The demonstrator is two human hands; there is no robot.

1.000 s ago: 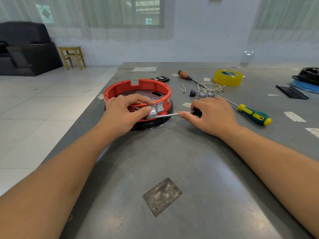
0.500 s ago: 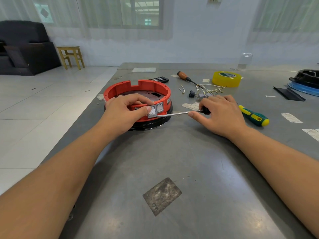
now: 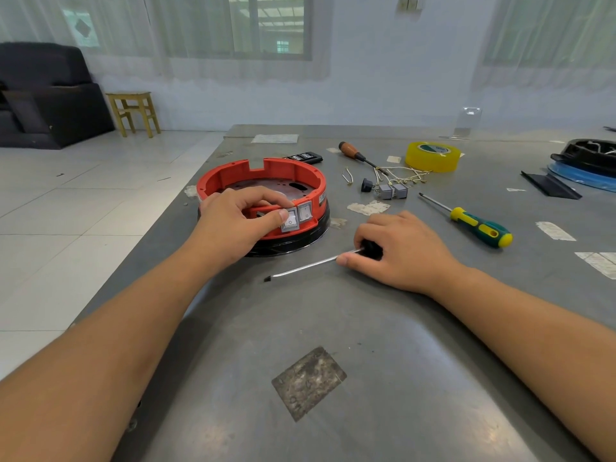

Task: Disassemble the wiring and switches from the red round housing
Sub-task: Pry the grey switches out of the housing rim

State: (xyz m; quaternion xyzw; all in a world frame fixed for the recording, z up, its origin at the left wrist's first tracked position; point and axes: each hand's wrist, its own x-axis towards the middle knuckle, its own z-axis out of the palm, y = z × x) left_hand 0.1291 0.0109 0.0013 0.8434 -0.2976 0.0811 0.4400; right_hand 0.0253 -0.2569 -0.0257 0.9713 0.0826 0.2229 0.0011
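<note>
Grey metal table (image 3: 383,345), scuffed, with paper scraps and a worn label patch (image 3: 308,383) whose writing is illegible; beyond it, white floor tiles, a wooden stool (image 3: 133,111), a dark sofa (image 3: 43,95), curtained windows. On the table's left part, red round housing (image 3: 260,191), gripped by left hand (image 3: 240,221), thumb pressing a grey switch (image 3: 289,221). Right hand (image 3: 396,248) clamped round a black-handled screwdriver (image 3: 313,266) lying on the table. Nearby, yellow tape roll (image 3: 432,156), removed switches (image 3: 393,191), loose wires (image 3: 400,175).

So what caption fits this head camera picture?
Left hand pinches a switch on the red housing; right hand holds a screwdriver.
</note>
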